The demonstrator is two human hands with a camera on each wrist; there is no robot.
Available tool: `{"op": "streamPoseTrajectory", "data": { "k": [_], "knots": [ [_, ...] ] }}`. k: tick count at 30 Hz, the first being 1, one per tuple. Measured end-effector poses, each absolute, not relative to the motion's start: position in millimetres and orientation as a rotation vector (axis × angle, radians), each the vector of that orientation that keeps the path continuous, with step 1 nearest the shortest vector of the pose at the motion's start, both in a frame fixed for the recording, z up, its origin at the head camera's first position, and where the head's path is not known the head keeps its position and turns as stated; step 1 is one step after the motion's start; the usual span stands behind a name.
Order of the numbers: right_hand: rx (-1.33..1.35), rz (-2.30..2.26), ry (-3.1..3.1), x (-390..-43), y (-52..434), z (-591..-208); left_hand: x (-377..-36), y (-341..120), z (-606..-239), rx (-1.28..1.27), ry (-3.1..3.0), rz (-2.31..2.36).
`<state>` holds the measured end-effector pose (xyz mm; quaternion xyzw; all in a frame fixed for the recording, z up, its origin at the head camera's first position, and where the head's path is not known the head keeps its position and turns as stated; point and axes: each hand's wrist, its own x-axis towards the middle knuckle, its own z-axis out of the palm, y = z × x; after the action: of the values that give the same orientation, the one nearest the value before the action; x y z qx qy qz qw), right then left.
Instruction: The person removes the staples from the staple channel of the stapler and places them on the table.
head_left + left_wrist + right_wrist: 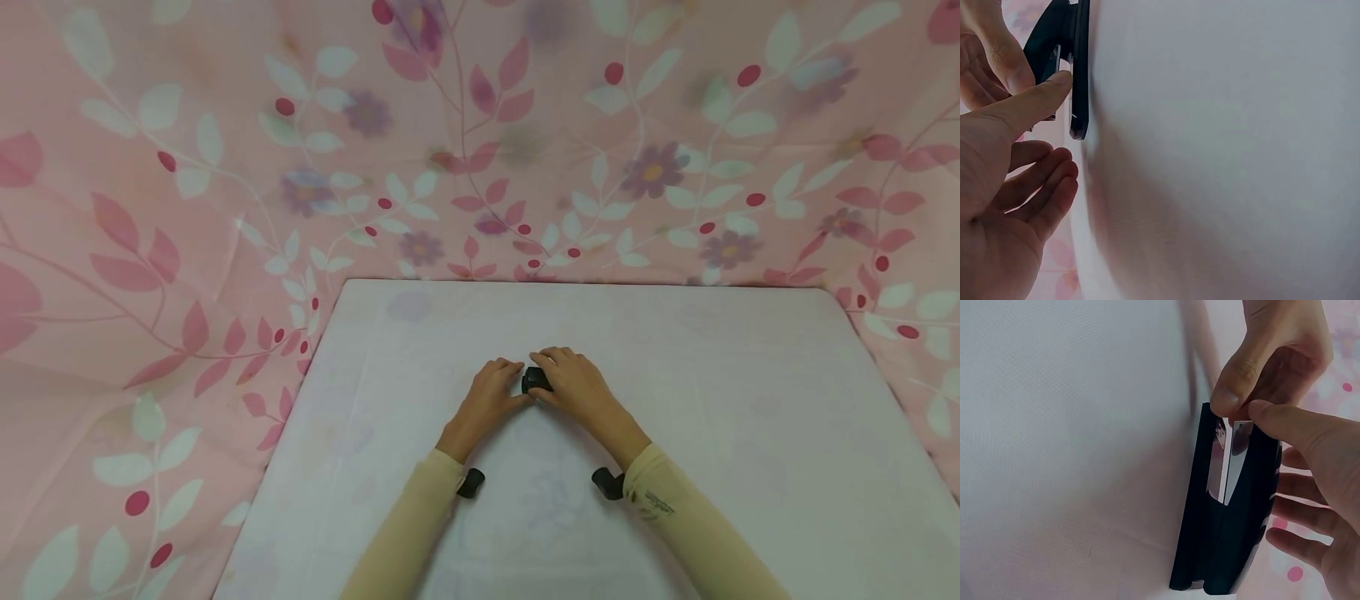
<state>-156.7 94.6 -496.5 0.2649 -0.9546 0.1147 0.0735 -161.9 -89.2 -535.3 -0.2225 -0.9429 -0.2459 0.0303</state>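
Note:
A black stapler (536,379) stands on the white tabletop between both hands, its metal front part (1239,447) showing in the right wrist view. My right hand (579,382) grips the upper arm of the stapler, thumb on the near side and fingers on the far side. From the left, my left hand (491,396) meets the stapler's front end. Its thumb (1047,94) reaches straight into the gap between upper arm and base (1080,75). The other left fingers (1047,184) are loosely bent, apart from the stapler. Whatever lies under the left thumb tip is hidden.
The white table (750,400) spreads around both hands, its far edge against a pink flowered cloth (480,167). A black wrist camera (471,483) shows at the left sleeve, and another wrist camera (607,483) at the right one.

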Motion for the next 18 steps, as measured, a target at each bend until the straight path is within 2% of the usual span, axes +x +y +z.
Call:
{"op": "streamPoseTrajectory", "data": {
  "k": [18],
  "knots": [
    [0.832,0.299,-2.893,-161.3,89.5,-499.4,-171.1,-84.9,-548.7,-0.717,-2.894,-0.865]
  ]
}}
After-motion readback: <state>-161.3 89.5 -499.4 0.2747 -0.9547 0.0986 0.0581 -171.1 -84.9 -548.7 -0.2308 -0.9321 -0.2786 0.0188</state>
